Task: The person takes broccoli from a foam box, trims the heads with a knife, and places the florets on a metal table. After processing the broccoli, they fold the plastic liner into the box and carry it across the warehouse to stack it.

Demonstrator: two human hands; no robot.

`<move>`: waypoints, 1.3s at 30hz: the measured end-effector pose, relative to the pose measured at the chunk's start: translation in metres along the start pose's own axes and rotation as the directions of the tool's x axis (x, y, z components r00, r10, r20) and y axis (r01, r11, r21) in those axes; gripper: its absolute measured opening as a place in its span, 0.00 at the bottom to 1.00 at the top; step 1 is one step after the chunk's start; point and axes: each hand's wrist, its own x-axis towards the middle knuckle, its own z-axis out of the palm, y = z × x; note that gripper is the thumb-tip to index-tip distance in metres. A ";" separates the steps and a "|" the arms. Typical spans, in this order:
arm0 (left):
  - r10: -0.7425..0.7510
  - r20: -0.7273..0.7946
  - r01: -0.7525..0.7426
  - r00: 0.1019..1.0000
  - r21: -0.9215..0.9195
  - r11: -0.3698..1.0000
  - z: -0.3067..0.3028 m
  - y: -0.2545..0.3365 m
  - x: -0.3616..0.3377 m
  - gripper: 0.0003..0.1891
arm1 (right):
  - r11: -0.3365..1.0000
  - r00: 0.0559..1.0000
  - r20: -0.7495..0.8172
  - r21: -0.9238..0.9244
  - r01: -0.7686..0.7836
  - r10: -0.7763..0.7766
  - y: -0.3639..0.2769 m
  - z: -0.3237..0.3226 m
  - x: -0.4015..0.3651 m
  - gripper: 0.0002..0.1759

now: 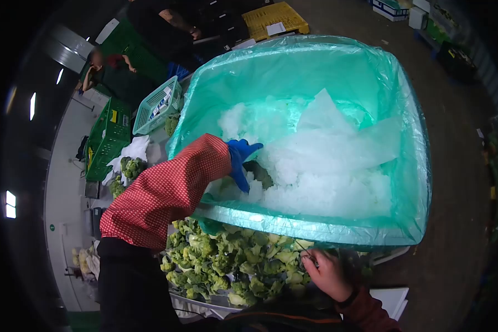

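over the lined box's near left corner: a left hand (239,160) in a blue glove reaches past the rim, thumb and fingers spread wide.
greyish lump (260,175): in the ice just beside the glove, perhaps a broccoli head; whether the hand touches or grips it, i cannot tell.
lined box (315,228): green film covers walls and rim; crushed ice (326,191) is heaped inside, with a thin white sheet (373,141) partly over it.
broccoli heads (227,263): massed together below the box's near edge.
right hand (326,271): bare, fingers curled at the broccoli's edge; a thin dark strip shows by the fingertips, but i cannot tell what is held.
handling in ice: best, i judge, with fingers low around the lump, pressure light so florets stay whole, and the red dotted sleeve (166,185) kept from dragging on the film.
writing: none i can read; the yellow label (114,116) on the green crate (106,141), the packets (161,104) in the pale green basket (140,124) and the white paper (275,28) on the yellow pallet (252,23) are too small.
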 end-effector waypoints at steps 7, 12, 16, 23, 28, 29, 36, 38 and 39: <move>-0.035 -0.079 0.029 0.996 -0.087 0.996 0.002 -0.008 0.010 0.66 | 1.000 1.000 0.001 -0.029 0.006 -0.006 0.004 0.008 0.005 0.08; -0.018 0.002 0.017 1.000 0.116 0.993 0.004 0.015 0.007 0.65 | 0.998 0.997 -0.050 -0.049 0.049 -0.051 -0.003 0.013 0.011 0.07; 0.019 -0.134 0.006 0.991 0.189 0.982 -0.001 0.023 -0.004 0.62 | 0.998 0.997 -0.054 -0.036 0.056 -0.058 0.004 0.019 0.010 0.07; -0.007 -0.425 -0.110 0.905 -0.249 0.962 -0.010 -0.046 0.010 0.44 | 0.998 0.997 -0.050 -0.029 0.056 -0.057 -0.001 0.015 0.002 0.07; 0.117 -0.309 -0.179 0.944 -0.180 0.967 0.003 -0.018 0.010 0.44 | 0.997 0.995 -0.080 -0.046 0.062 -0.066 0.005 0.018 -0.008 0.07; 0.061 -0.282 -0.118 0.957 -0.189 0.975 -0.001 -0.010 0.006 0.45 | 0.997 0.996 -0.072 -0.058 0.052 -0.056 0.007 0.019 -0.010 0.07; -0.009 -0.156 -0.019 0.988 -0.179 0.984 0.002 -0.001 0.041 0.53 | 0.981 0.979 -0.109 -0.111 0.159 -0.171 -0.012 0.019 -0.022 0.07; 0.013 -0.224 -0.059 0.975 -0.199 0.978 -0.009 -0.001 0.016 0.50 | 0.983 0.975 -0.154 -0.120 0.142 -0.160 -0.006 0.019 -0.031 0.07; 0.015 -0.304 -0.097 0.953 -0.259 0.961 -0.015 -0.008 -0.002 0.48 | 0.994 0.983 -0.153 -0.063 0.091 -0.100 -0.010 0.017 -0.036 0.07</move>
